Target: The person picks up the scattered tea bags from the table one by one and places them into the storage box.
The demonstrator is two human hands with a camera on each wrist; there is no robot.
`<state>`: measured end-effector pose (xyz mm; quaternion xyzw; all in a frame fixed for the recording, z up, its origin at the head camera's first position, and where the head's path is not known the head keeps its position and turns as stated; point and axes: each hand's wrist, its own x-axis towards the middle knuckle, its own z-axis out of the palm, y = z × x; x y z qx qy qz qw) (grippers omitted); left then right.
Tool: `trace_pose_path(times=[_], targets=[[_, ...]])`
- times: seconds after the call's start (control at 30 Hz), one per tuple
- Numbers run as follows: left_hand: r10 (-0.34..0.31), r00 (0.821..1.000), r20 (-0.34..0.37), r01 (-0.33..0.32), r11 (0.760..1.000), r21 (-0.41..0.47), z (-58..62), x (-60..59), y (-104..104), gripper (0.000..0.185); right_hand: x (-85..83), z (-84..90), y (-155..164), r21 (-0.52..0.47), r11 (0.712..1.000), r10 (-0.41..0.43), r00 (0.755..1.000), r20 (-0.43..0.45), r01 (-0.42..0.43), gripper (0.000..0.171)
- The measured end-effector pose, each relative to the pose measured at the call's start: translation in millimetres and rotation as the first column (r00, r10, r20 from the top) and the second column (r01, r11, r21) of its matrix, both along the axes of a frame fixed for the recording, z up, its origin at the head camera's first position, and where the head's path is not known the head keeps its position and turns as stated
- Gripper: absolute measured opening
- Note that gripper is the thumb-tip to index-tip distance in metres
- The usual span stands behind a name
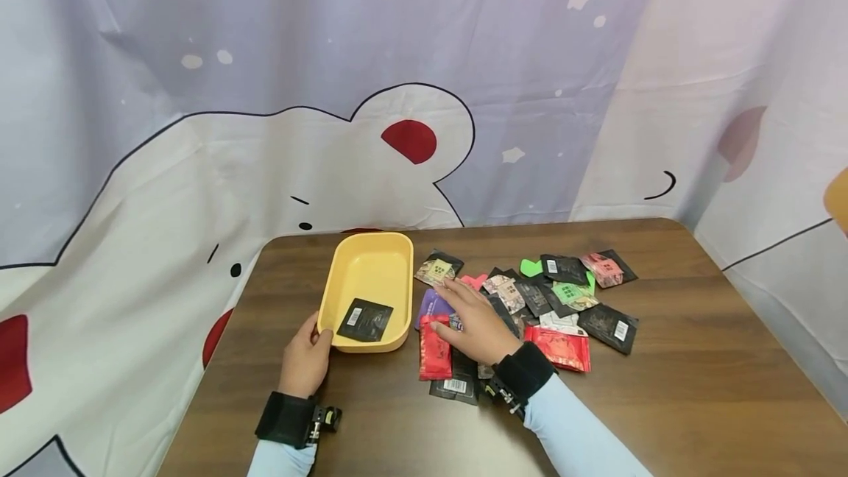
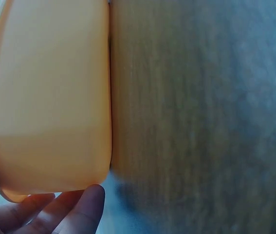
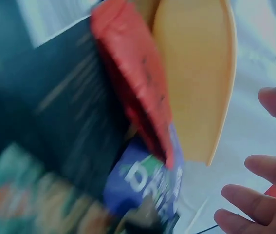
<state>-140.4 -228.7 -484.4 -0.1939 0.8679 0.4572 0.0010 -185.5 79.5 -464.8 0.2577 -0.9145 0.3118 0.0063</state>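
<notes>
one black packet (image 1: pixel 365 319) in yellow tray (image 1: pixel 366 269) near tabletop's left edge. left hand (image 1: pixel 305 359) grips tray corner. right hand (image 1: pixel 472 322) flat, fingers spread, on packet pile (image 1: pixel 530 299). risk: sweeping packets off front edge.

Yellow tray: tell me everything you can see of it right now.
The yellow tray is a shallow rounded-rectangle dish that looks like smooth plastic, with a slim rim and plain outer walls. It sits upright on the wooden table, left of the packet pile. One black packet with a white label lies flat in its near end. The left hand holds its near left corner; the right hand rests on the packets beside it.
</notes>
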Motion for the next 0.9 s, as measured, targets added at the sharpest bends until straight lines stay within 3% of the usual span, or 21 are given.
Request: trace_pose_path(times=[0.43, 0.67, 0.9], targets=[[0.005, 1.0, 0.009, -0.005, 1.0, -0.005, -5.5, -0.8, -3, 0.058, 11.7, -14.1, 38, 0.074, 0.992, -0.099, 0.995, 0.013, 0.098, 0.068], [0.005, 1.0, 0.004, -0.005, 1.0, -0.002, -4.2, -0.5, -3, 0.057, 15.9, -19.8, 52, 0.082, 0.991, -0.101, 0.994, -0.044, 0.105, 0.071], [0.007, 1.0, 0.005, -0.007, 1.0, -0.009, -3.2, -0.2, -2, 0.057, 18.6, -20.2, 58, 0.124, 0.988, -0.091, 0.996, 0.017, 0.088, 0.079]])
